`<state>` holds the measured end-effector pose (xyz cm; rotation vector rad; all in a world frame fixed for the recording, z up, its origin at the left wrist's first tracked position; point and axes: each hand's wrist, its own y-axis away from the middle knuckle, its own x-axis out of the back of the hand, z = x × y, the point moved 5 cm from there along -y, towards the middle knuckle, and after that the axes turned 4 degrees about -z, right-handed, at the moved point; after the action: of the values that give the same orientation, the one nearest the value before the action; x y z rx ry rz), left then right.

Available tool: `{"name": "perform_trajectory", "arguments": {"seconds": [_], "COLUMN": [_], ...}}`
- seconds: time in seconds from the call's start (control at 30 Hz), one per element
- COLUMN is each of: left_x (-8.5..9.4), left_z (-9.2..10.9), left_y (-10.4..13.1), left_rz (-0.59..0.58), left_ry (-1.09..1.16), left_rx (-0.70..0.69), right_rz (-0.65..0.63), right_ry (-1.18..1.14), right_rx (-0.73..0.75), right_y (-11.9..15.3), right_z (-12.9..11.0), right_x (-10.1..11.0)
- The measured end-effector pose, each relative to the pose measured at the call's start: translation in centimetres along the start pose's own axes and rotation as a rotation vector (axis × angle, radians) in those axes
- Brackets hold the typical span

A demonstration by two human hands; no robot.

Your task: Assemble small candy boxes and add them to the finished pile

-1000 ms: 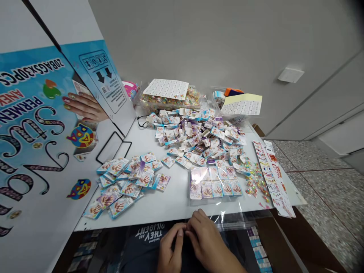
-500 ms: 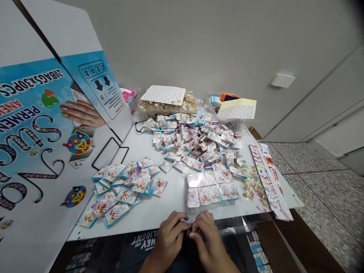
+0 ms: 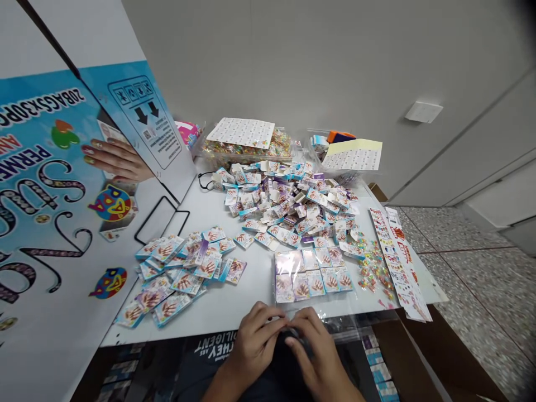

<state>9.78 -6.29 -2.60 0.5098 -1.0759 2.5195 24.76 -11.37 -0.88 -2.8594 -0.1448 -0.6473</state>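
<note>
Here, the left hand (image 3: 256, 341) and right hand (image 3: 320, 350) meet at the near edge of the table (image 3: 247, 283), fingers bent and tips drawn close together; whether they pinch anything, I cannot tell. Just beyond them, the clear bag (image 3: 312, 296) of boxes in two rows lies near that edge, between a pile of filled-looking cartons (image 3: 186, 282) toward the near left corner and scattered colourful beads (image 3: 372, 268) toward the right edge.

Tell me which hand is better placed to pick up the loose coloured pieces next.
Right, in my judgement. The right hand is nearer the loose coloured pieces, which lie off to its side; the left hand would probably have to reach across it.
</note>
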Motion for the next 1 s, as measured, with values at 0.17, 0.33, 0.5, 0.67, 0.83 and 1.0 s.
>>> {"name": "perform_trajectory", "arguments": {"seconds": [0.17, 0.33, 0.5, 0.67, 0.83, 1.0], "left_x": [0.4, 0.7, 0.3, 0.5, 0.7, 0.7], "left_z": [-0.5, -0.8, -1.0, -1.0, -0.8, -1.2], "left_y": [1.3, 2.4, 2.5, 2.1, 1.5, 1.3], "left_rz": [0.071, 0.043, 0.036, 0.046, -0.006, -0.011], "left_ry": [0.043, 0.067, 0.073, 0.073, 0.073, 0.079], "left_rx": [0.030, 0.057, 0.066, 0.055, -0.003, 0.027], "right_rz": [-0.042, -0.081, -0.107, -0.163, -0.251, -0.223], "right_ry": [-0.109, -0.125, -0.080, -0.132, -0.124, -0.119], "right_rx": [-0.050, -0.177, -0.219, -0.320, -0.405, -0.260], "right_y": [-1.0, -1.4, -1.5, -2.0, -2.1, -2.0], "right_z": [-0.4, 0.6, 1.2, 1.3, 1.4, 0.6], "right_x": [-1.7, -2.1, -2.2, -1.9, -2.1, -2.0]}}
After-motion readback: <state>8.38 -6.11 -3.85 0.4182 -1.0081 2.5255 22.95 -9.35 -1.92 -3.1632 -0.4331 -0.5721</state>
